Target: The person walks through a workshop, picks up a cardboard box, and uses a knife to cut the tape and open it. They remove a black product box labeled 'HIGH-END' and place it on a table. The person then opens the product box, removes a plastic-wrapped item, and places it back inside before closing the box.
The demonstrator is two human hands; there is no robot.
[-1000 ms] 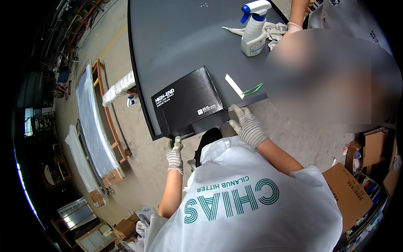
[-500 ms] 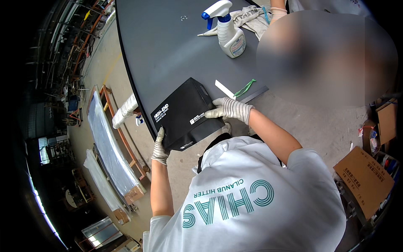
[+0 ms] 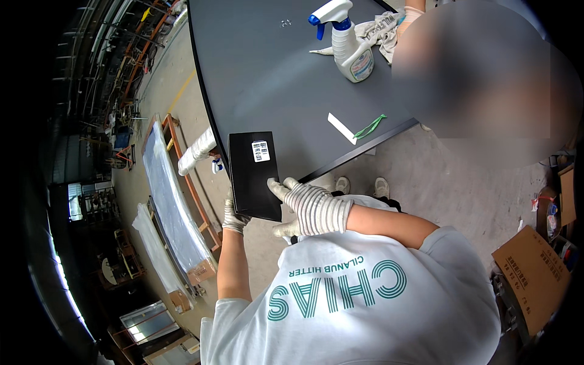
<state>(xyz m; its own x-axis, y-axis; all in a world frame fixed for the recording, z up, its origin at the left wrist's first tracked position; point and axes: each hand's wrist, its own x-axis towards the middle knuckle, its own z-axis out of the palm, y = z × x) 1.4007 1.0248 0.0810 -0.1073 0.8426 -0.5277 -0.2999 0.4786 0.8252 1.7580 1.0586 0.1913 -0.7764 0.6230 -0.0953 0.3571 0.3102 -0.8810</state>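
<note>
A black box (image 3: 252,173) stands tilted over the near left edge of a dark grey table, with a white printed sticker (image 3: 260,151) on the side turned up. My left hand (image 3: 235,217), in a striped glove, grips its lower left part; some of the fingers are hidden behind it. My right hand (image 3: 313,207), gloved alike, has its fingers spread. Its upper fingertips touch the box's right edge, and the thumb points away from it below.
On the dark table (image 3: 267,79) stand a white spray bottle (image 3: 354,58) with blue trigger, a cloth (image 3: 380,33), a white strip (image 3: 342,129) and a green band (image 3: 371,128). A co-worker's gloved hand (image 3: 409,21) is at the far right. Wrapped panels (image 3: 176,188) lean at left; cardboard (image 3: 532,280) lies right.
The box has turned so that a stickered side faces up instead of its lettered sides. My right hand has moved down and left, its thumb now off the box.
</note>
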